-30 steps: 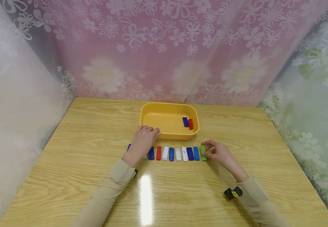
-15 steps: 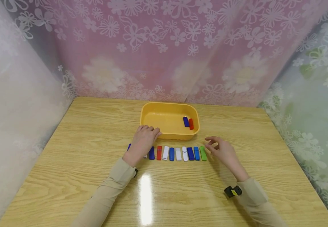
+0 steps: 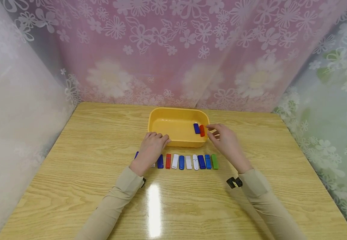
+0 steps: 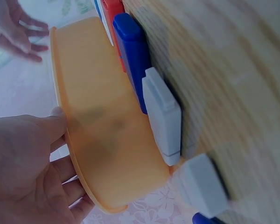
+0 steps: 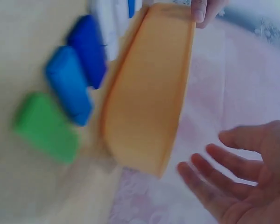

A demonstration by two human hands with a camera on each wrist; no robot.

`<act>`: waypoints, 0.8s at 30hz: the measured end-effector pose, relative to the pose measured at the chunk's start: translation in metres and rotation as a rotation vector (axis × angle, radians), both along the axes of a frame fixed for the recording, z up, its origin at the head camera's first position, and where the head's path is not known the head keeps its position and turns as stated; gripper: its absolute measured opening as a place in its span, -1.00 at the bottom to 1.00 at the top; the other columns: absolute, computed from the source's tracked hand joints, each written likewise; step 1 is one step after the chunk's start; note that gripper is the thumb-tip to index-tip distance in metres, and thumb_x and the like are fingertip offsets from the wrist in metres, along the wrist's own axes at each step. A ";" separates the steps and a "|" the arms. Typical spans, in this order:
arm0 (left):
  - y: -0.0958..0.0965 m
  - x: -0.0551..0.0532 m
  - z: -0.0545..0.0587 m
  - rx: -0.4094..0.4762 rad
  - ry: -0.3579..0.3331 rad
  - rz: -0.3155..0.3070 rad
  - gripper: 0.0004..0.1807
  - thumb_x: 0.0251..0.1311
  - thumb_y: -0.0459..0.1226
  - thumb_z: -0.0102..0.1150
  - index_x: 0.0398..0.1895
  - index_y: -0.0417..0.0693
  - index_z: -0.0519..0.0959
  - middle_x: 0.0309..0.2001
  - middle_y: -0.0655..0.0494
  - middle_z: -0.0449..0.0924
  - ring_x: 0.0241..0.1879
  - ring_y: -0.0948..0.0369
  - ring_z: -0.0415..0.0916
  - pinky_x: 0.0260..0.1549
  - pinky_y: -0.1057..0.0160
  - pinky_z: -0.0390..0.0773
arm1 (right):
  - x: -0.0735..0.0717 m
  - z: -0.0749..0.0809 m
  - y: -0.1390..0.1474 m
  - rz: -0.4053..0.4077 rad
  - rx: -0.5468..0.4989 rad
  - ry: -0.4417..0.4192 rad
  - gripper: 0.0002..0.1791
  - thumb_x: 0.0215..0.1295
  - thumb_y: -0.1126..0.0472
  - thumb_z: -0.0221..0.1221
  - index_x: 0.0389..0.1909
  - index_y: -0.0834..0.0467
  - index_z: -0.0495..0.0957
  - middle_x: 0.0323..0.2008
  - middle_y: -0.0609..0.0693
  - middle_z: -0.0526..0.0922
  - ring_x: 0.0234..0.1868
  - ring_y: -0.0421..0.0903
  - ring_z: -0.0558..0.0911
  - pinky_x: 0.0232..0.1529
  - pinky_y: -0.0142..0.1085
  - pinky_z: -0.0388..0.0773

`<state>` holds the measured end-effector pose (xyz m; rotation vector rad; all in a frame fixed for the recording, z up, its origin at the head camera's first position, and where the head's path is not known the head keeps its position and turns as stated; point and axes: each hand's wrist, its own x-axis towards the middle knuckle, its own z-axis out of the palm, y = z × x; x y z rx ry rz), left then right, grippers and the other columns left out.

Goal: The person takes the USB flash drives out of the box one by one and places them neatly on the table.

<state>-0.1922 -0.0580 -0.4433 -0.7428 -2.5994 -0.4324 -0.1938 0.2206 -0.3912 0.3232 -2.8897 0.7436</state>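
My left hand (image 3: 150,150) holds the near-left rim of a yellow plastic tub (image 3: 173,129), thumb on one side of the rim and fingers on the other in the left wrist view. At the tub's right end my right hand (image 3: 228,143) hovers with fingers loosely spread; the right wrist view shows nothing in it. Inside the tub, toward the right, lie a dark blue USB stick (image 3: 196,128) and a red USB stick (image 3: 202,130). A row of several USB sticks lies in front of the tub, with a green USB stick (image 3: 214,162) at its right end. My left hand covers part of the row's left end.
The wooden table (image 3: 185,203) reaches back to a pink flowered curtain (image 3: 161,66). Pale curtains hang along both sides. Black wrist cameras, such as the right one (image 3: 234,182), sit below the sleeves.
My right hand let go of the green USB stick at the row's right end, then moved up and left to the tub's right rim. The left hand stays on the tub.
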 end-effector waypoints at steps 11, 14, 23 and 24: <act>0.000 0.001 0.000 0.006 0.014 -0.006 -0.76 0.47 -0.15 0.12 -0.31 -0.06 0.65 -0.43 0.04 0.68 -0.34 0.04 0.59 0.00 0.02 0.53 | -0.055 -0.011 -0.050 -0.001 0.359 -0.137 -0.59 0.49 0.17 0.11 0.14 0.42 0.55 0.03 0.36 0.65 0.02 0.26 0.64 0.06 0.08 0.58; 0.000 0.001 0.000 0.006 0.006 -0.011 -0.78 0.46 -0.15 0.13 -0.31 -0.05 0.65 -0.42 0.04 0.68 -0.34 0.05 0.58 0.01 0.02 0.53 | -0.067 -0.020 -0.055 -0.029 0.424 -0.199 -0.62 0.49 0.18 0.10 0.03 0.46 0.56 -0.07 0.37 0.66 -0.01 0.27 0.65 0.02 0.08 0.61; -0.001 0.000 0.001 -0.001 0.020 -0.015 -0.77 0.48 -0.16 0.11 -0.32 -0.05 0.64 -0.44 0.04 0.66 -0.34 0.05 0.58 0.00 0.04 0.53 | -0.082 -0.033 -0.062 0.001 0.440 -0.201 -0.63 0.40 0.17 0.26 -0.03 0.43 0.61 -0.06 0.31 0.64 -0.05 0.20 0.65 0.04 0.00 0.60; -0.001 0.000 0.001 0.002 0.021 -0.017 -0.77 0.48 -0.16 0.11 -0.32 -0.06 0.64 -0.44 0.03 0.67 -0.34 0.05 0.58 0.00 0.04 0.53 | -0.083 -0.034 -0.062 0.010 0.441 -0.186 -0.60 0.38 0.17 0.29 0.03 0.43 0.59 -0.02 0.32 0.63 -0.01 0.20 0.64 0.07 0.00 0.59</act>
